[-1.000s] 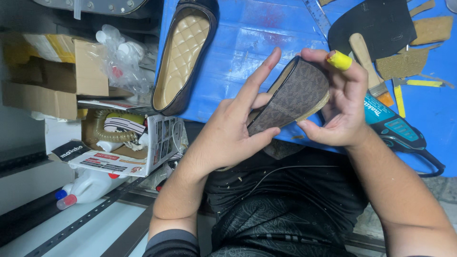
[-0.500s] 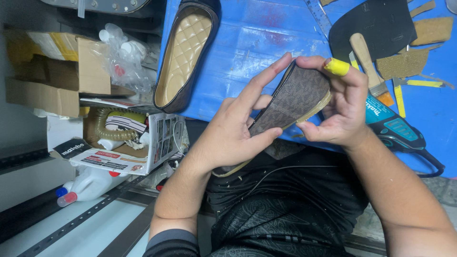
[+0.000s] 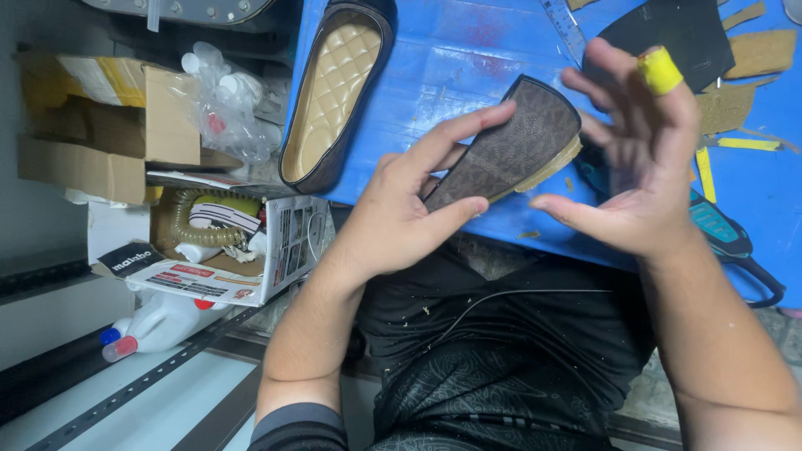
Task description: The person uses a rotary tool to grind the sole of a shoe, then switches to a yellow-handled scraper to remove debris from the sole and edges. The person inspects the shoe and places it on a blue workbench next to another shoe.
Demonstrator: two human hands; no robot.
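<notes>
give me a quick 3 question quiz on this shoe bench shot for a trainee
1. True or false: the right hand is clamped around the brown patterned shoe.
2. Which hand holds the brown patterned shoe?
A. left hand
B. right hand
C. neither
3. Fill in: the other shoe with the quilted tan insole lies on the ____ table.

Key:
1. False. The right hand is spread open beside the shoe, with yellow tape on one finger.
2. A. Its fingers and thumb pinch the shoe.
3. Blue.
</notes>
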